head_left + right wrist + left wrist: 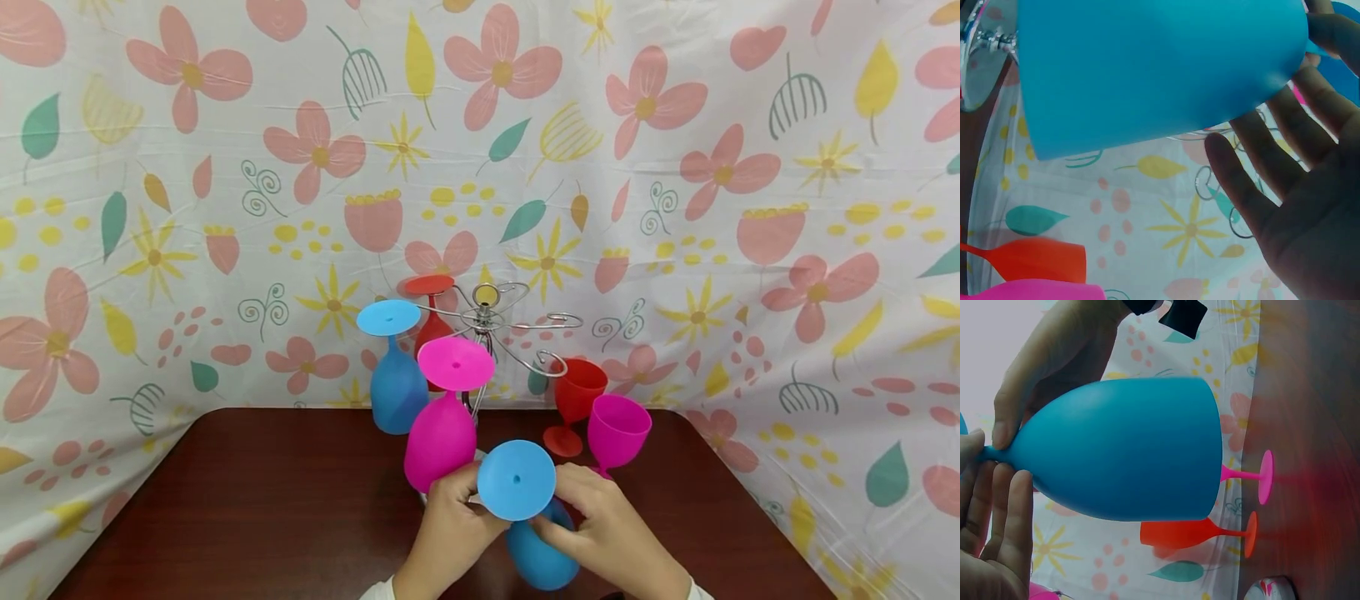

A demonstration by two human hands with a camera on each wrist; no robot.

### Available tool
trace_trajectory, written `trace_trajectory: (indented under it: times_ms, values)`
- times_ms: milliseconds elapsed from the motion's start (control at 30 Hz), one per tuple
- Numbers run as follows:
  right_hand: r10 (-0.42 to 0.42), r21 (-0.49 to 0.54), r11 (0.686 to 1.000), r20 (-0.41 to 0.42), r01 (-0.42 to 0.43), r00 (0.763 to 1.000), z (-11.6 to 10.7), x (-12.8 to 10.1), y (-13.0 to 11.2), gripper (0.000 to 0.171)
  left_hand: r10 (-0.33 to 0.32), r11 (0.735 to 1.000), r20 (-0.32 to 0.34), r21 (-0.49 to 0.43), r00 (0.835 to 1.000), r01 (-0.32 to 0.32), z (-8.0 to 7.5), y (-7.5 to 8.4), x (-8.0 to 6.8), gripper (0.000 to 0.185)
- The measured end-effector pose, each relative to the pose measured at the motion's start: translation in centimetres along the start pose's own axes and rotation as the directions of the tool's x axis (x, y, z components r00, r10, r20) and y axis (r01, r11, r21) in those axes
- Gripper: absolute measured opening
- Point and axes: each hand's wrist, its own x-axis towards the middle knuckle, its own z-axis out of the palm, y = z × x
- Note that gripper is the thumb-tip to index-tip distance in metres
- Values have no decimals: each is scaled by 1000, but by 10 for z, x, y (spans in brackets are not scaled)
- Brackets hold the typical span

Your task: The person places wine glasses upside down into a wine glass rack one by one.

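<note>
A blue plastic goblet (543, 552) is upside down in front of me, its round foot (516, 481) uppermost. My left hand (456, 529) pinches its stem just below the foot, thumb against fingers. From the other side my right hand (611, 527) holds the same goblet where stem meets bowl. In the left wrist view the bowl (1129, 450) fills the middle, with the left hand (997, 544) at the stem end. The right wrist view shows the bowl (1160, 69) above the spread fingers of the right hand (1310, 194).
Behind stands a metal wire rack (483, 318) with curled arms. Upside down on its left side are a blue goblet (399, 387), a red goblet (432, 327) and a pink goblet (442, 437). A red goblet (579, 387) and a pink goblet (618, 429) stand upright at right on the brown table (285, 500).
</note>
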Motion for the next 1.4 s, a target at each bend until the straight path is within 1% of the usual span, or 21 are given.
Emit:
trace_trajectory:
  times_ms: [133,200,367,467,533,600,633,667,700,733,800,833,867,900,933,1000,1067,1133,1200,1267,1400]
  values:
    - [-9,-51,999,-26,8,1000,1,0,1,35,-22,1000,7,22,1000,22,0,2,0,31]
    - [-19,-60,998,-37,17,999,2,-1,2,35,-53,998,18,25,998,52,-1,2,0,33]
    - [7,-44,999,-64,-10,998,0,-4,5,40,-141,988,99,-42,985,146,-3,-1,0,27]
    - [43,-29,999,-83,-45,996,-3,-6,7,43,-150,985,147,-65,978,161,-3,-4,0,29]
    - [44,-33,998,-115,-48,992,-5,-6,8,44,-136,987,181,-58,974,148,-2,-6,0,25]
    - [48,-48,997,-152,-56,987,-7,-6,8,48,-125,988,241,-54,962,142,-2,-11,1,20]
    - [54,-52,997,-171,-63,984,-7,-6,8,50,-129,987,291,-54,948,151,-3,-14,2,18]
    - [59,-59,996,-193,-72,979,-8,-6,7,51,-129,986,356,-57,925,160,-5,-18,3,17]
    - [68,-65,994,-213,-83,975,-9,-6,7,51,-130,983,431,-60,893,173,-7,-23,3,16]
    - [79,-69,993,-232,-97,970,-10,-6,7,51,-136,981,511,-52,849,189,-9,-28,4,17]
    - [107,-67,989,-264,-128,959,-12,-6,7,48,-157,975,651,-19,742,223,-16,-40,6,21]
    - [114,-68,988,-282,-138,953,-13,-6,7,44,-170,972,701,5,693,233,-20,-46,7,23]
    - [122,-68,986,-300,-149,946,-14,-6,8,40,-188,969,737,33,649,244,-23,-51,8,25]
    - [131,-69,985,-315,-161,940,-15,-5,8,38,-213,965,759,66,615,253,-27,-56,9,26]
    - [139,-63,984,-330,-168,934,-17,-5,8,35,-242,960,769,101,592,260,-32,-60,9,28]
    - [155,-55,981,-356,-186,922,-19,-3,9,29,-304,945,763,166,571,282,-41,-66,10,31]
    - [175,-50,977,-379,-209,909,-22,-1,10,28,-368,925,737,229,566,303,-50,-68,11,32]
    - [196,-25,974,-393,-224,898,-25,2,12,30,-410,911,701,281,583,302,-61,-68,11,33]
    - [229,21,970,-397,-241,889,-26,7,14,33,-421,907,664,311,617,284,-70,-67,11,30]
    - [274,85,961,-395,-263,877,-27,12,16,33,-409,911,626,326,664,253,-78,-67,11,27]
    - [363,191,931,-381,-312,850,-27,21,20,28,-406,902,535,363,741,232,-89,-68,12,20]
